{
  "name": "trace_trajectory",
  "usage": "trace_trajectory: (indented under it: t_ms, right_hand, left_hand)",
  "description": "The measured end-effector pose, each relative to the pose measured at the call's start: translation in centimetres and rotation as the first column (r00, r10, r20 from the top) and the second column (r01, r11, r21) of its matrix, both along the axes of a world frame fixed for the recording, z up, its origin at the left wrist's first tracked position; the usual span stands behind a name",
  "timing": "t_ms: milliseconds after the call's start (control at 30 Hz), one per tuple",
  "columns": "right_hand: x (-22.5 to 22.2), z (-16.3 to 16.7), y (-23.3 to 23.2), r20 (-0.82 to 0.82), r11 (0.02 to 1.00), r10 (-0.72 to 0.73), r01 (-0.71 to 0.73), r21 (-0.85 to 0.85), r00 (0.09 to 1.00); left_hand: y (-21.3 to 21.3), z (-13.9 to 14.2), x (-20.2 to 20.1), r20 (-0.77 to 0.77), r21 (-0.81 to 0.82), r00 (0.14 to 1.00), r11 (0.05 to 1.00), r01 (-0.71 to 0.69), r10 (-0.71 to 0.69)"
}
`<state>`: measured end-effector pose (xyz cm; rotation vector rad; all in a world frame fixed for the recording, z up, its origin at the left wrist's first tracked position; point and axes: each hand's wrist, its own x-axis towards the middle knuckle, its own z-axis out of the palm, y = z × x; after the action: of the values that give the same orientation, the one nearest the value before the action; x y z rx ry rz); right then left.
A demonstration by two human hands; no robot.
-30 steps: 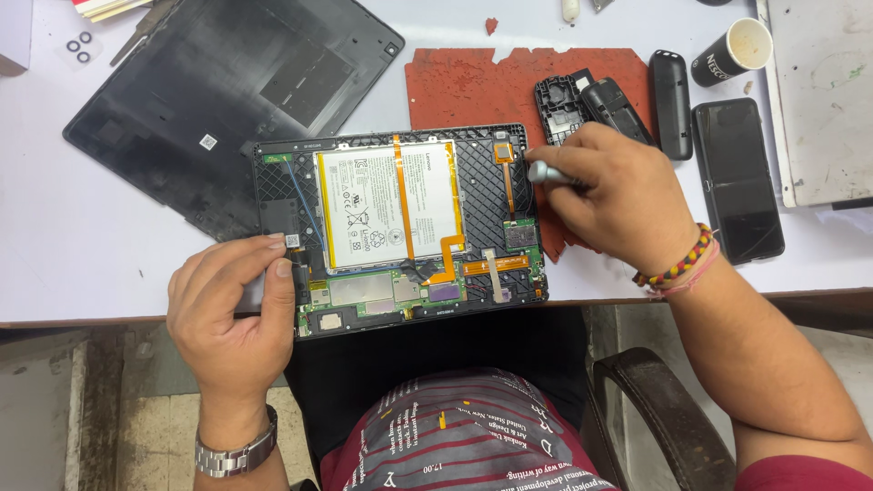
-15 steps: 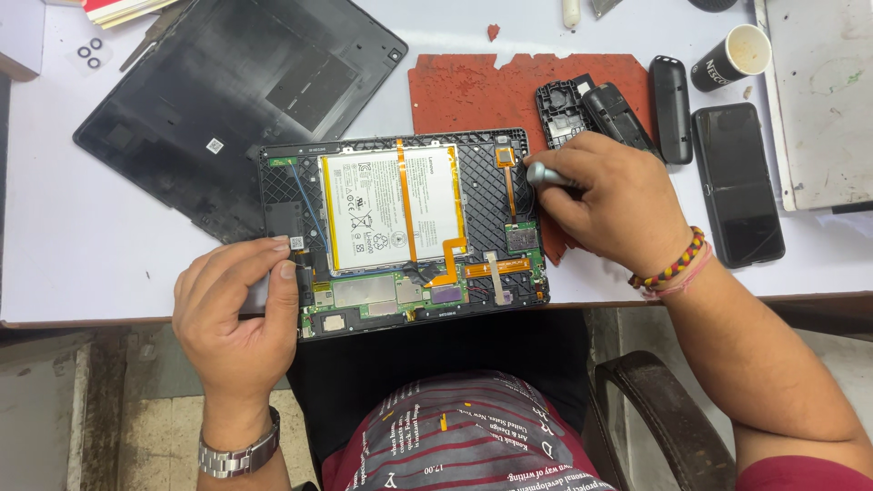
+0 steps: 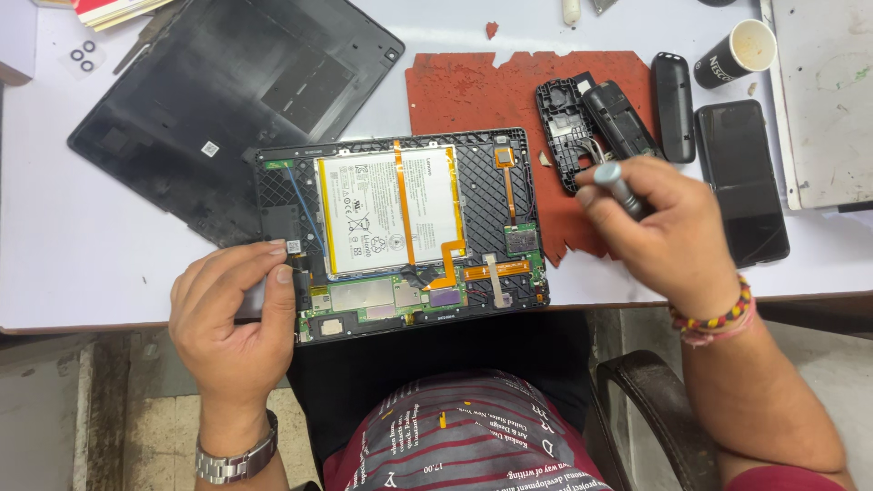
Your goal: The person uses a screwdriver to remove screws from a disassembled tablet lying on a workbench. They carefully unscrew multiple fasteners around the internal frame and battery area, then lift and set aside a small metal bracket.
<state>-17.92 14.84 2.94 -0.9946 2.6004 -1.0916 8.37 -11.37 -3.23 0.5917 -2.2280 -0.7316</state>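
Note:
An opened tablet lies face down at the table's near edge, showing its white battery, orange ribbon cables and green circuit board. My left hand grips the tablet's lower left corner, thumb and fingers on the frame. My right hand is off to the right of the tablet, over the red mat's edge, and holds a screwdriver with a grey handle whose round end points up. The tip is hidden under my fingers.
The tablet's black back cover lies at the upper left. A torn red mat carries a dismantled small phone. A black phone, a paper cup and a grey laptop sit at the right.
My right hand has lifted off the tablet's right side and moved right with the screwdriver. The left hand has stayed on the lower left corner.

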Motion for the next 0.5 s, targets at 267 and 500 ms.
trace_trajectory:
  t_ms: [267,500]
  right_hand:
    - [1.5,-0.9,1.3,0.08,0.991,0.118,-0.112,-0.066,0.99]
    - [1.4,-3.6,3.9,0.488,0.902,0.143,0.09,-0.423,0.861]
  left_hand:
    - [-0.1,0.7,0.3,0.037,0.058,0.999,0.998,0.026,-0.029]
    - [0.0,3.6,-0.6,0.146,-0.003,0.989,1.0,0.029,-0.028]
